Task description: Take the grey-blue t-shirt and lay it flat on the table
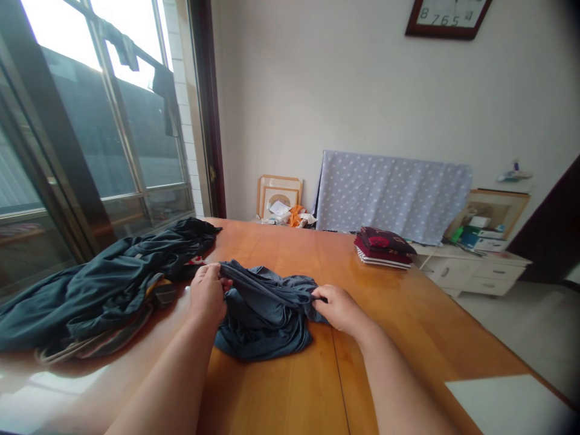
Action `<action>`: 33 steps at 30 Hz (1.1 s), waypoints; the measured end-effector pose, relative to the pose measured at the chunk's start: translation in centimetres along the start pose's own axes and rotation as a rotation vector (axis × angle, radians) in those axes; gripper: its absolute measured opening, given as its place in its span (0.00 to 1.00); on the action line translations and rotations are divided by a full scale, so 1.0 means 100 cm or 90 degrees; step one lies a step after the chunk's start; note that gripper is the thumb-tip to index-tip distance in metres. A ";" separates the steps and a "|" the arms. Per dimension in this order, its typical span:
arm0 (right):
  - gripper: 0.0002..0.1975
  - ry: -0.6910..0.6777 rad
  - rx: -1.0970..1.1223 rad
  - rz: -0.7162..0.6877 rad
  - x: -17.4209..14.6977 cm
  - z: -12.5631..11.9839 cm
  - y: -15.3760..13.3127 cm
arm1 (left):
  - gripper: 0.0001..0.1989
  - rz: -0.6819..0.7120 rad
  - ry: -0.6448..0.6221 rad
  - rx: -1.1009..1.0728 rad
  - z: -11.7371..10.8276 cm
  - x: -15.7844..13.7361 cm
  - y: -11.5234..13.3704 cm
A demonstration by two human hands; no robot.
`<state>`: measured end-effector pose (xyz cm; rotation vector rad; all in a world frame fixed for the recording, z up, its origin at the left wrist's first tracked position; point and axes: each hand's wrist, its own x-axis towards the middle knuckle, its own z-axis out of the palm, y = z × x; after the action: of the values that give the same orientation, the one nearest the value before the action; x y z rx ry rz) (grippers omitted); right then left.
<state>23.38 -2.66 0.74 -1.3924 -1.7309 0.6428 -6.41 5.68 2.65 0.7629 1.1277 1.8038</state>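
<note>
Head view: near right, on a glossy orange-brown wooden table [272,393], a flat white rectangular sheet [507,402]. Over the middle, left hand [208,290] with fingers clamped on one end of a crumpled dark blue-grey fabric garment [267,329]; right hand [338,308] with thumb and fingers pinched on the opposite end; upper part held taut between the two, lower part in loose folds on the wood. To the left, near the left hand, a long heap of dark rumpled clothing [113,278]. Farther off, right of the garment, a stack of folded dark-red and striped textiles [385,246]. Beyond the table, a pale grey-blue polka-dot cloth [394,190]; on the wall, upper right, a brown-framed clock [441,23].
</note>
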 end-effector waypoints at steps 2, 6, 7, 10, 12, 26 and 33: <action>0.08 0.046 0.081 0.051 0.003 -0.002 -0.003 | 0.09 0.001 0.002 -0.001 -0.001 0.001 0.001; 0.10 0.119 0.373 0.113 0.004 -0.010 -0.014 | 0.09 0.011 0.032 -0.010 -0.003 0.003 0.003; 0.10 0.138 0.436 0.109 0.004 -0.012 -0.016 | 0.09 0.013 0.041 -0.012 -0.003 0.003 0.004; 0.10 0.185 0.545 0.105 0.004 -0.016 -0.017 | 0.08 0.011 0.058 -0.007 -0.003 0.002 0.006; 0.10 0.188 0.581 0.118 0.004 -0.017 -0.016 | 0.08 0.010 0.061 0.001 -0.003 0.001 0.008; 0.08 0.177 0.647 0.142 0.008 -0.017 -0.013 | 0.08 0.006 0.050 -0.001 -0.003 0.002 0.007; 0.16 -0.269 0.499 0.139 -0.021 -0.013 -0.049 | 0.09 0.035 -0.009 0.048 -0.003 0.003 -0.001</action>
<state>21.90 -6.13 4.80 -0.9146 -1.3701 1.6223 -6.75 5.86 2.48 0.8568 1.1815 1.8067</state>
